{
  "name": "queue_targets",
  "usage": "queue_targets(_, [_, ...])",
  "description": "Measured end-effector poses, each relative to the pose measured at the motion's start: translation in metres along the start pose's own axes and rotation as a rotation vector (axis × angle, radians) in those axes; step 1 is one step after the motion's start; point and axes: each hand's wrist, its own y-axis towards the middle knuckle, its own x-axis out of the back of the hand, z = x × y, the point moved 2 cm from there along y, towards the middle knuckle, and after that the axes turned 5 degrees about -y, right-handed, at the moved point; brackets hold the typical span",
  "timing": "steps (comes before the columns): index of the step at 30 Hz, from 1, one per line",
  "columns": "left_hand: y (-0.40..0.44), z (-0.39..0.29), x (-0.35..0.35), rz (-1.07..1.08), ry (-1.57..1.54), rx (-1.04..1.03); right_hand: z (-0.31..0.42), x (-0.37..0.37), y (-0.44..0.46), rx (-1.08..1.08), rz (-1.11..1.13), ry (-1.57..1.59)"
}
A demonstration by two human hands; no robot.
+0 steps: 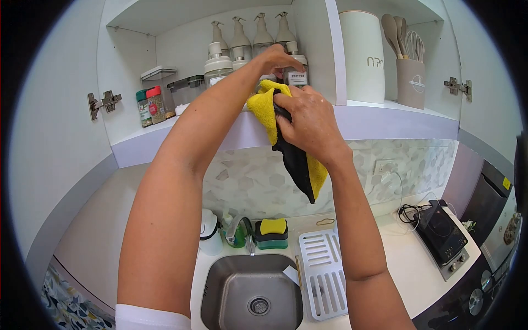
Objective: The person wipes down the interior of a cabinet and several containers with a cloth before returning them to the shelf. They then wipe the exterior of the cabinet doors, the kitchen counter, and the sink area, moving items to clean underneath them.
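My left hand (279, 61) reaches onto the cabinet shelf, its fingers curled about the pepper jar (297, 78), which has a pale pump top; some of its fingertips are hidden. Just below and to the right, my right hand (312, 120) grips a yellow and black cleaning cloth (297, 165). The cloth bunches up at the shelf's front edge and its lower end hangs down in front of the tiles. Behind my left hand stand several pump bottles (240, 36). A clear jar with a white top (218, 67) stands left of my left wrist.
Spice bottles (155, 104) and a dark-lidded container (187, 91) stand at the shelf's left. Right of the divider are a white canister (361, 60) and a utensil holder (411, 82). Below lie the sink (250, 316), faucet (242, 226), drying rack (323, 275) and cooktop (440, 234). Cabinet doors stand open.
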Motion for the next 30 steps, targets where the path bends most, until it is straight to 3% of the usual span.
queue_targets(2, [-0.006, -0.009, 0.001, 0.064, -0.041, 0.161, -0.001, 0.0, 0.0, 0.009, -0.018, 0.002])
queue_targets(6, [-0.014, -0.003, -0.003, 0.069, -0.045, 0.194, -0.001, -0.002, -0.001, 0.01, -0.038, 0.002])
queue_targets(8, [-0.015, 0.003, -0.007, 0.107, -0.172, -0.016, -0.001, -0.003, -0.002, 0.009, -0.046, 0.001])
queue_targets(11, [0.013, 0.025, -0.016, 0.003, -0.451, -0.039, -0.001, -0.004, -0.003, 0.005, -0.065, 0.003])
queue_targets(17, [-0.029, 0.002, -0.019, 0.075, -0.766, -0.03, -0.001, -0.005, -0.003, 0.012, -0.09, 0.018])
queue_targets(24, [-0.011, 0.012, -0.02, 0.085, -0.653, 0.036, 0.0, -0.006, -0.005, 0.022, -0.126, 0.003])
queue_targets(26, [-0.013, 0.014, -0.021, 0.18, -0.719, -0.145, 0.0, -0.007, -0.003, 0.029, -0.138, 0.008])
queue_targets(30, [-0.009, 0.009, -0.019, 0.17, -0.732, -0.047, -0.001, -0.006, -0.004, 0.042, -0.137, 0.018])
